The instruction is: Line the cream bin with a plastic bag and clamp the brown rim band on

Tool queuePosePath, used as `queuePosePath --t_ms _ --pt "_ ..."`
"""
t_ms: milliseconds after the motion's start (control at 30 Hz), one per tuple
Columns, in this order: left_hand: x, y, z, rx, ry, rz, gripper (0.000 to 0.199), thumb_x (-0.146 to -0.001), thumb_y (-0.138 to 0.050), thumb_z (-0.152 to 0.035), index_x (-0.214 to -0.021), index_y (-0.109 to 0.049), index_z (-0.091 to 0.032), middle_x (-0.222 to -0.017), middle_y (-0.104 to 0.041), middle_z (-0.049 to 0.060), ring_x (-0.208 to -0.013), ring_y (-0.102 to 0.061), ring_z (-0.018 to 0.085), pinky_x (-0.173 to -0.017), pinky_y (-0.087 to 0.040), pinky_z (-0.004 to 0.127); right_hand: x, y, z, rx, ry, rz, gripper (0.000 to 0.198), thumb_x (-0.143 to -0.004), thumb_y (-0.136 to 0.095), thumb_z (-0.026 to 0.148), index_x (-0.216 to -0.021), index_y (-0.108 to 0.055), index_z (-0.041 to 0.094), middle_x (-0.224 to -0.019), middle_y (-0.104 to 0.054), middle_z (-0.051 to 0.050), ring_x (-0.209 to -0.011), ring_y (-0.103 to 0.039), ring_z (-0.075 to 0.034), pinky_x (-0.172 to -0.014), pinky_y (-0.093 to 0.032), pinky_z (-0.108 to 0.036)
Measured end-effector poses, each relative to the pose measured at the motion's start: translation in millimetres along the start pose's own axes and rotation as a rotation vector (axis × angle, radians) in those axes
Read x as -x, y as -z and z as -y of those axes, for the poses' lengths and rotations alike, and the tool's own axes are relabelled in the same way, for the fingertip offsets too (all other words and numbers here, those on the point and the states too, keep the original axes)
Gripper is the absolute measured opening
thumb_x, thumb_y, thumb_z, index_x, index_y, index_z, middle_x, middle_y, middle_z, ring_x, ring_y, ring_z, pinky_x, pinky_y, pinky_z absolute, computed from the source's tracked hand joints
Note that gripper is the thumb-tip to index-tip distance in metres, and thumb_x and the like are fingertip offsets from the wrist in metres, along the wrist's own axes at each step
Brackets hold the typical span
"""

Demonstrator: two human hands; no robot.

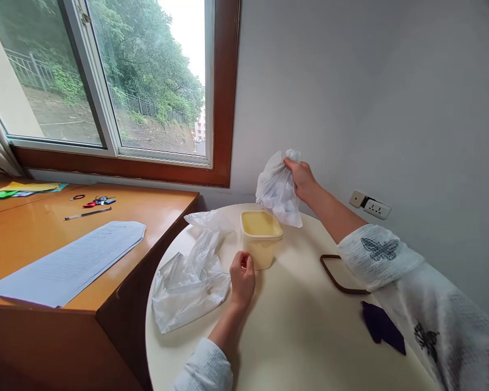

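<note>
My right hand [303, 176] is closed around the gathered top of a white plastic bag [277, 187], which bulges with pale contents I cannot make out. The bag hangs above the far edge of the round table, behind and to the right of a small yellow bin [269, 245]. That bin stands upright, and its inside looks bare as far as it shows. In front of its lower left side, my left hand [243, 278] is curled into a fist, with nothing showing in it. Whether the fist touches the bin I cannot tell. To its left lies a crumpled clear plastic bag [191, 282].
On the cream round table [305, 336] lie a brown rim-like frame [346, 290] and a dark purple piece [383, 326]. An orange-brown desk [163, 201] at left carries papers [73, 260], a pen [88, 213] and keys [105, 200]. A wall with a socket [377, 208] rises behind.
</note>
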State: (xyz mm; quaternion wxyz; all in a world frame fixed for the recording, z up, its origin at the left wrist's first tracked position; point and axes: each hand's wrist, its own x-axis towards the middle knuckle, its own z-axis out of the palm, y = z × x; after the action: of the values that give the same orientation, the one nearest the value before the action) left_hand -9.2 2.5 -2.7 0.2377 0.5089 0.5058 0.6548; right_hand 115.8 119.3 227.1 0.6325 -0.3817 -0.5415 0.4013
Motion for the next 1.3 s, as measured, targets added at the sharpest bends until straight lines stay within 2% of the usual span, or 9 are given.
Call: queuePosePath --t_ms 267,400,667,867,1000,1100,1300 --pt "0 -1 2 0.006 0.009 -0.002 0.016 -0.083 -0.043 -0.025 -0.069 -0.047 -0.019 -0.066 -0.049 -0.002 -0.063 -0.045 0.013 -0.061 -0.037 0.024 0 -13 -14 0.063 -0.074 0.095 0.014 -0.075 -0.056 0.033 -0.075 -0.051 0.019 -0.070 -0.056 0.001 -0.061 -0.054 -0.011 -0.057 -0.046 -0.023" --pt "0 -1 2 0.011 0.010 0.002 0.016 -0.083 -0.042 -0.025 -0.069 -0.047 -0.019 -0.066 -0.049 -0.002 -0.063 -0.045 0.013 -0.061 -0.037 0.024 4 -16 -17 0.139 -0.141 0.175 0.013 -0.069 -0.061 0.029 -0.071 -0.054 0.018 -0.066 -0.056 0.001 -0.058 -0.052 -0.011 -0.054 -0.044 -0.024" --pt "0 -1 0 0.010 0.012 -0.003 0.015 -0.082 -0.043 -0.025 -0.068 -0.047 -0.019 -0.065 -0.048 -0.002 -0.063 -0.045 0.013 -0.060 -0.036 0.024 10 -11 -25 0.298 -0.202 0.196 0.011 -0.067 -0.060 0.023 -0.077 -0.057 0.017 -0.069 -0.057 0.001 -0.059 -0.050 -0.009 -0.052 -0.038 -0.021" --pt "0 -1 0 0.009 0.015 -0.006 0.016 -0.081 -0.044 -0.026 -0.068 -0.047 -0.019 -0.064 -0.049 -0.002 -0.062 -0.045 0.013 -0.059 -0.036 0.024 10 3 -29 0.451 -0.232 0.305 0.017 -0.066 -0.065 0.027 -0.080 -0.059 0.018 -0.071 -0.056 0.002 -0.056 -0.045 -0.007 -0.047 -0.033 -0.018" --pt "0 -1 0 0.009 0.016 -0.007 0.016 -0.081 -0.044 -0.026 -0.067 -0.048 -0.019 -0.064 -0.049 -0.002 -0.062 -0.045 0.013 -0.059 -0.036 0.023 15 9 -32 0.557 -0.275 0.440 0.026 -0.060 -0.072 0.031 -0.078 -0.060 0.017 -0.063 -0.053 0.003 -0.052 -0.042 -0.006 -0.044 -0.032 -0.017" --pt "-1 -1 0 0.007 0.014 -0.008 0.016 -0.081 -0.044 -0.026 -0.067 -0.047 -0.019 -0.063 -0.048 -0.003 -0.061 -0.044 0.013 -0.058 -0.036 0.023 20 7 -35 0.621 -0.277 0.520 0.028 -0.058 -0.074 0.034 -0.074 -0.059 0.016 -0.060 -0.051 0.004 -0.051 -0.042 -0.006 -0.043 -0.033 -0.017" --pt "-1 -1 1 0.002 0.005 -0.004 0.017 -0.082 -0.043 -0.025 -0.066 -0.047 -0.019 -0.063 -0.047 -0.003 -0.061 -0.043 0.012 -0.059 -0.035 0.023 26 -4 -46 0.743 -0.231 0.600 0.020 -0.066 -0.069 0.031 -0.074 -0.058 0.017 -0.062 -0.053 0.003 -0.050 -0.044 -0.007 -0.045 -0.038 -0.019"
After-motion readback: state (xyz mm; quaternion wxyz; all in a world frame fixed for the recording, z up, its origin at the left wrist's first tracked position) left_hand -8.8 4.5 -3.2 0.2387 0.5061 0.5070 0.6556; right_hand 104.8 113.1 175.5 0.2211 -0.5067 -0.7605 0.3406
